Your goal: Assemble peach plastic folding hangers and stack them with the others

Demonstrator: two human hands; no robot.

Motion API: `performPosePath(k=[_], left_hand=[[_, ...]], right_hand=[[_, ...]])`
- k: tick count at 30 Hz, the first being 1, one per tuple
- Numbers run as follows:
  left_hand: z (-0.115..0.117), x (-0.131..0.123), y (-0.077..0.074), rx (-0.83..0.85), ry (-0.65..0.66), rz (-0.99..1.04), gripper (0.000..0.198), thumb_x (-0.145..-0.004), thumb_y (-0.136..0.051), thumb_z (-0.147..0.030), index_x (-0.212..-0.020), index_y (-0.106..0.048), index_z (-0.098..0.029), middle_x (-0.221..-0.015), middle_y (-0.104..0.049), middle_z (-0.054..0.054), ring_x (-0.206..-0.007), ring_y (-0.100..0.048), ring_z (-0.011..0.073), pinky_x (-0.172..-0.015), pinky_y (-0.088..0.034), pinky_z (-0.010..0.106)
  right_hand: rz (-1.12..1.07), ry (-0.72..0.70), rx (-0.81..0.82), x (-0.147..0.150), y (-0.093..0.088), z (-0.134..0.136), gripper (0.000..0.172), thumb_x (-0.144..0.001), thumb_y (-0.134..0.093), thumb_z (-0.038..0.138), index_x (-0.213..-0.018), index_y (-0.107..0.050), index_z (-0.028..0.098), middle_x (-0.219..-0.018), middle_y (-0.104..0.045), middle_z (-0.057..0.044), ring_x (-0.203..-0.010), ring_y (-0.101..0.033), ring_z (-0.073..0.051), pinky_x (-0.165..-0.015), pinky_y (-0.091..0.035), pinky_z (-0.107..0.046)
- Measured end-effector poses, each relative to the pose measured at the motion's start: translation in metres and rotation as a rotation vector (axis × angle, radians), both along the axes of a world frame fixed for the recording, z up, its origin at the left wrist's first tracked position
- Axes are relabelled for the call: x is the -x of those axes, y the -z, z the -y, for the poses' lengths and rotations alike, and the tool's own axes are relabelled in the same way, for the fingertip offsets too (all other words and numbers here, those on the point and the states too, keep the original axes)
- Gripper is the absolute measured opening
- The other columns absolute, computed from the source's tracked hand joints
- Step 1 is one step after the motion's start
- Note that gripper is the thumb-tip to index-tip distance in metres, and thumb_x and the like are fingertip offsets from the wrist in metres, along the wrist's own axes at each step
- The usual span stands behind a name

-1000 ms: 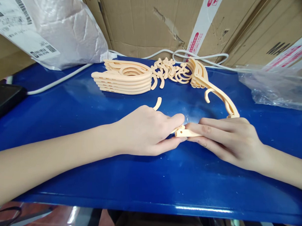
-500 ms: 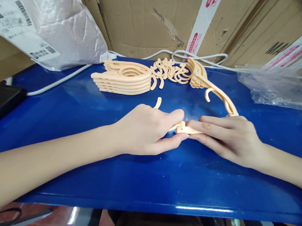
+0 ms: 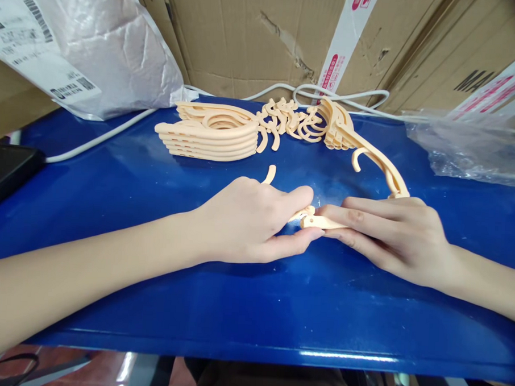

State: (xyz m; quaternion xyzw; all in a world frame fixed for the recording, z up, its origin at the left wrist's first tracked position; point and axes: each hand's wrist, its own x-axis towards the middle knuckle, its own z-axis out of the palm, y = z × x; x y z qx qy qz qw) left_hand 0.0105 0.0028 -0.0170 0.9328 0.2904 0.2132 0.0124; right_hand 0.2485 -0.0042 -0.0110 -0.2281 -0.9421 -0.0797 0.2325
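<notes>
Observing: left hand [image 3: 256, 221] pinches small cream piece [image 3: 310, 210], right hand [image 3: 396, 239] grips cream bar [image 3: 324, 222], ends close together over blue table [image 3: 235, 311]. Versus one second ago, bar's holed end sits slightly higher; stacked bars [image 3: 212, 142] behind unmoved.

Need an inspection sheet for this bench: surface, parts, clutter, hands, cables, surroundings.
Surface: blue tabletop, glossy, with small pale specks.
Parts: pale stack back left; loose curved pieces centre back; second stack to their right.
Clutter: black device at left edge; clear plastic back right.
Hands: left hand grips a small pale part; right hand pinches a pale piece with a hole near its end.
Cables: white cable on the left; more white cable along the back, looped.
Surroundings: cardboard boxes behind, one scuffed; labelled mailer bag back left.
</notes>
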Motion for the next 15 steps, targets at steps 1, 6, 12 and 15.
performPosePath(k=[1,6,12,15], left_hand=[[0.0001,-0.0003,-0.0001,0.007,0.006,-0.005,0.03,-0.095,-0.041,-0.044,-0.079,-0.045,-0.02,-0.049,-0.043,-0.007,-0.04,-0.041,0.0107,-0.042,-0.019,0.022],[0.002,-0.0024,-0.0015,-0.028,0.025,-0.063,0.029,-0.098,-0.032,-0.04,-0.086,-0.048,-0.019,-0.054,-0.053,-0.004,-0.043,-0.049,0.0127,-0.042,-0.022,0.024],[0.0018,-0.002,-0.0021,-0.028,0.043,-0.066,0.031,-0.1,-0.029,-0.039,-0.087,-0.048,-0.018,-0.055,-0.054,-0.004,-0.043,-0.049,0.0128,-0.042,-0.022,0.024],[0.0013,-0.0015,-0.0022,0.009,0.027,-0.043,0.029,-0.099,-0.033,-0.041,-0.085,-0.047,-0.019,-0.051,-0.048,-0.006,-0.041,-0.045,0.0123,-0.043,-0.021,0.023]], right_hand=[[0.005,-0.001,-0.001,-0.0001,0.0003,0.0001,0.021,-0.1,-0.045,0.025,-0.112,-0.061,0.017,-0.076,-0.069,0.0,-0.055,-0.062,-0.008,-0.046,-0.041,-0.02],[0.003,-0.004,-0.04,-0.001,0.0027,0.002,0.023,-0.099,-0.047,0.024,-0.118,-0.059,0.02,-0.072,-0.066,0.002,-0.054,-0.06,-0.009,-0.045,-0.039,-0.022],[0.0,0.005,-0.027,-0.0015,0.0025,0.0026,0.022,-0.099,-0.047,0.024,-0.117,-0.059,0.02,-0.073,-0.066,0.002,-0.056,-0.061,-0.009,-0.047,-0.041,-0.021],[0.009,-0.001,-0.014,-0.0014,0.0012,0.0012,0.022,-0.1,-0.045,0.025,-0.115,-0.06,0.018,-0.074,-0.067,0.001,-0.055,-0.061,-0.008,-0.046,-0.041,-0.02]])
